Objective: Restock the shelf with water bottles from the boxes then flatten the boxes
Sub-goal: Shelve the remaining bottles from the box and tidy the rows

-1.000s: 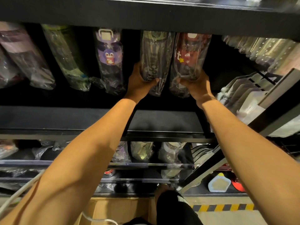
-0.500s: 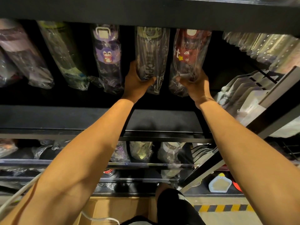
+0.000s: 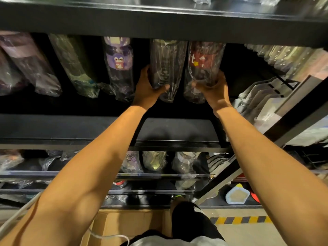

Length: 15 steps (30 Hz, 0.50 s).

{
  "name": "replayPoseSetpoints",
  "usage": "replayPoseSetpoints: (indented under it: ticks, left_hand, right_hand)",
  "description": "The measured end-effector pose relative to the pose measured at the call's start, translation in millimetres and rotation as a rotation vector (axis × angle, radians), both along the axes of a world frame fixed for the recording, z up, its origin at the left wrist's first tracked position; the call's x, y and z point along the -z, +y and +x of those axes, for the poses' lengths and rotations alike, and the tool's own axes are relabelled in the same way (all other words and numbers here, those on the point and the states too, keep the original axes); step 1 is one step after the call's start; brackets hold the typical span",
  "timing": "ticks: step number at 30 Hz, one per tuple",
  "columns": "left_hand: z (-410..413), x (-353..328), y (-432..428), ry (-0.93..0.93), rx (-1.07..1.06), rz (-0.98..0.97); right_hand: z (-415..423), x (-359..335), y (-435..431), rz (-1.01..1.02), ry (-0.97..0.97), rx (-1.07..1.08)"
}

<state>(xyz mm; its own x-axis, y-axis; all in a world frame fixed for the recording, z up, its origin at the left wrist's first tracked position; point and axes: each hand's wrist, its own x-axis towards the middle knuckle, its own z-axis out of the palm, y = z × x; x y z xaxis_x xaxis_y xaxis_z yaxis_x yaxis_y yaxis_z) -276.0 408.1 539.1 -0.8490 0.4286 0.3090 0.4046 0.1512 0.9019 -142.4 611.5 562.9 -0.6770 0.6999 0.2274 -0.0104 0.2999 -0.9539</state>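
Both arms reach up to the mid shelf (image 3: 177,128). L hand (image 3: 147,86) curls round lower part of dark bottle (image 3: 166,64), thumb across the front. R hand (image 3: 213,89) grips lower end of red bottle (image 3: 204,63), fingers wrapped round it. Both bottles in clear plastic wrap, side by side, tops hidden behind upper shelf edge. Can't tell if bases rest on shelf. Purple penguin bottle (image 3: 119,64) just left of L hand. Cardboard box (image 3: 127,222) on floor below.

Free room lies right of the red bottle (image 3: 204,68); penguin bottle (image 3: 118,68) blocks left.
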Motion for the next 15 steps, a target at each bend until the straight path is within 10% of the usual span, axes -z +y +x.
replayPoseSetpoints:
  ticks: [15]
  left_hand:
    - [148.4, -27.7, -235.5, 0.326, -0.037, -0.437]
  right_hand:
    - [179.0, -0.3, -217.9, 0.529, -0.411, 0.060]
